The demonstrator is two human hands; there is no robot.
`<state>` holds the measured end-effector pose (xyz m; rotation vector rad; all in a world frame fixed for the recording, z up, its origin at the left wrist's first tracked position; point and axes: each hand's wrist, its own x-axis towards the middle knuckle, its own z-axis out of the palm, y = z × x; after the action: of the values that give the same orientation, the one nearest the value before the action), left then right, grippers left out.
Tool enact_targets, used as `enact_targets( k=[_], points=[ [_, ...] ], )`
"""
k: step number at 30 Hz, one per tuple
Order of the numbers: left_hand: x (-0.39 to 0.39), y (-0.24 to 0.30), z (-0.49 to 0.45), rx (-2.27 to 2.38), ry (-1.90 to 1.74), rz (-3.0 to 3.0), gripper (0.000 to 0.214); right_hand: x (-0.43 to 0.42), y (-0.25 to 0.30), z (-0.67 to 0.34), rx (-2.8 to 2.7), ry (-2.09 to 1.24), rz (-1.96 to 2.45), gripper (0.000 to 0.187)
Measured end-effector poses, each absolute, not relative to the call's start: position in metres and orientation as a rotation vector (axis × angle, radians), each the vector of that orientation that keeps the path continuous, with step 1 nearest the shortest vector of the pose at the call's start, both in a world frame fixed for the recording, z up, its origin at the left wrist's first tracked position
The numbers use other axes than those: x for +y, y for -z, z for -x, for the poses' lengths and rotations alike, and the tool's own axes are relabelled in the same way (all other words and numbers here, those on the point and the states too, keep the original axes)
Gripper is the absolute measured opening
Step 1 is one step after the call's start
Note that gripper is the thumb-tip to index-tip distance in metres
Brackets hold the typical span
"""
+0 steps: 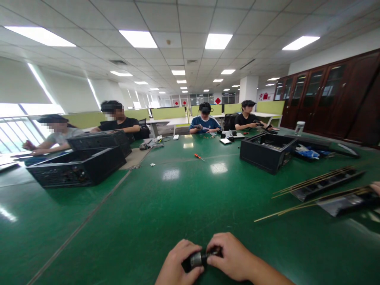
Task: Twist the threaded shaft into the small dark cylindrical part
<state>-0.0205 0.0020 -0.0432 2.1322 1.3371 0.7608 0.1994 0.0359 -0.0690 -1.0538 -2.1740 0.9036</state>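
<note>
Low in the head view, just above the green table [178, 209], both my hands are closed around a small cylindrical black-and-silver part [196, 259]. My left hand [178, 263] wraps its left end, thumb and fingers curled about it. At the other end, my right hand [230, 255] pinches a narrower dark piece that lines up with the silver section. My fingers cover much of the part, so its exact kind does not show.
Black computer cases [80, 166] stand at left, and another case [264, 152] at right. An orange screwdriver [198, 157] lies mid-table. Thin brass-coloured rods [314, 182] rest across dark trays at right, where another person's hand [375, 187] shows. Several people sit around the table.
</note>
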Motion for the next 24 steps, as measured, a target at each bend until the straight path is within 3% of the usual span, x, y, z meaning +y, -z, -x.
enact_targets(
  k=[24],
  points=[
    [-0.0020, 0.0395, 0.0198, 1.340, -0.774, -2.078, 0.028, 0.0343, 0.0699, -0.2030, -2.186, -0.925, 1.067, 0.015]
  ],
)
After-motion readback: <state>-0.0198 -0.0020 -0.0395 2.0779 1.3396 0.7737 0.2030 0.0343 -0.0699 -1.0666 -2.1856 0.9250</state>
